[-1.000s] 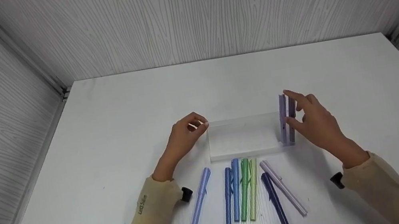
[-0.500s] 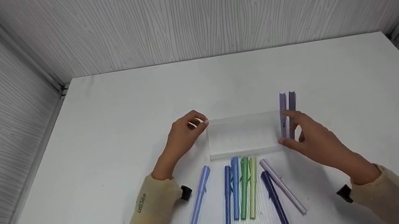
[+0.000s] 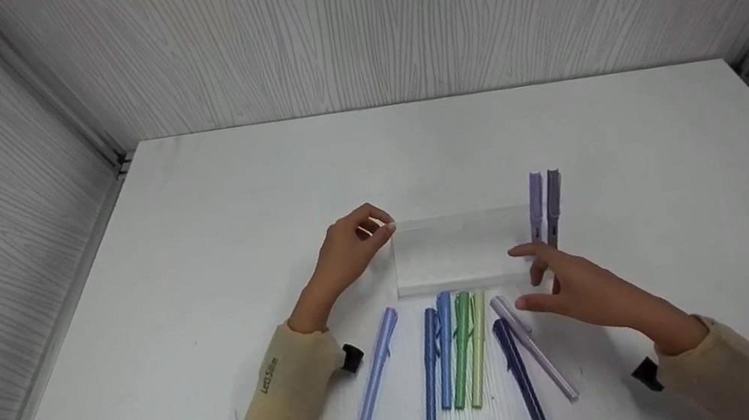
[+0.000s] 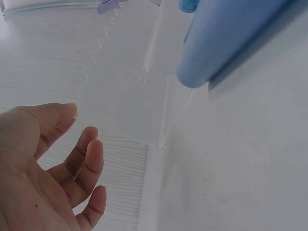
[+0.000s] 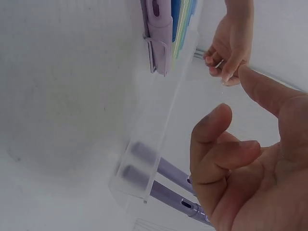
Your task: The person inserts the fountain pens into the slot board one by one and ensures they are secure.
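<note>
A clear plastic pen holder [image 3: 457, 249] stands in mid-table. At its upper left corner my left hand [image 3: 348, 248] pinches the edge between thumb and forefinger; the left wrist view shows the scalloped rim [image 4: 91, 62] by those fingertips. Two pens, one light purple [image 3: 536, 202] and one darker purple [image 3: 554, 199], stand upright side by side in the holder's right end. Their lower ends [image 5: 137, 175] show through the clear wall in the right wrist view. My right hand [image 3: 574, 287] hovers before them, fingers spread and loosely bent, holding nothing.
In front of the holder lie a periwinkle pen [image 3: 378, 367], a blue pen [image 3: 430, 372], a lighter blue pen [image 3: 445, 350], a green pen [image 3: 462, 351] and a yellow-green pen [image 3: 478, 351]. A navy pen [image 3: 523, 383] lies against a pale lilac pen [image 3: 535, 350] on the right.
My right hand has let go of the two purple pens and moved down and to the left, toward the front of the holder. The pens stay upright. My left hand keeps its pinch.
</note>
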Demonstrator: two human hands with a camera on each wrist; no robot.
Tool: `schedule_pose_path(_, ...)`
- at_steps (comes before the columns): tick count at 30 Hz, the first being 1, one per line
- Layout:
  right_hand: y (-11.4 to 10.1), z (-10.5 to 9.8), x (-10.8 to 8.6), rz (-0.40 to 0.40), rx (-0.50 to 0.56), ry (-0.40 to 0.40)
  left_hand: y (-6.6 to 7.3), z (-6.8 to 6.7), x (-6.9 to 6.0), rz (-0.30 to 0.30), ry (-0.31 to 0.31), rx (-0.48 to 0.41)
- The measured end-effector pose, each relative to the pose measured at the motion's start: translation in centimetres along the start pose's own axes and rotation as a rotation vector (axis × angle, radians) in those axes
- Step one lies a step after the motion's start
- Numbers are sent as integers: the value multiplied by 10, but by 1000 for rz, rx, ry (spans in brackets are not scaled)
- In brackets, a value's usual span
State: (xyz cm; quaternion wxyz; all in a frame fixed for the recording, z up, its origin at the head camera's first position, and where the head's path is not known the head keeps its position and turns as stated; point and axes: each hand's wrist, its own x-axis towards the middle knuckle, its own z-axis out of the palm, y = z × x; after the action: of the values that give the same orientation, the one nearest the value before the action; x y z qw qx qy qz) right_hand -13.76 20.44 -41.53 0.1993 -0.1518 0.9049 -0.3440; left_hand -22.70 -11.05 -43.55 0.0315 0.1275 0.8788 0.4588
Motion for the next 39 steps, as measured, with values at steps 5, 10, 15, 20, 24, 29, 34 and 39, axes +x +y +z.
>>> schedule_pose_path(5, 3, 5, 0, -14, -44, -89, 0, 0, 0, -2, 0, 1)
schedule_pose_path(10, 3, 7, 1, -43, -70, -144, 0, 0, 0, 6, -1, -5)
schedule_pose_path(15, 1, 11, 4, -35, -92, -178, -1, 0, 0, 10, 3, -11)
schedule_pose_path(20, 1, 13, 7, -23, -110, -200, -2, 0, -1, 13, 6, -16)
schedule_pose_path(24, 3, 15, 8, -43, -96, -217, -3, 1, -1, 27, 8, -14)
schedule_pose_path(29, 4, 17, 11, -66, -68, -229, -3, 0, 0, 52, 13, -11)
schedule_pose_path(34, 1, 19, 12, -62, -72, -231, -1, 0, 0, 41, 14, 5)
schedule_pose_path(39, -3, 20, 12, -34, -126, -222, 1, 0, 1, 29, 12, 14)
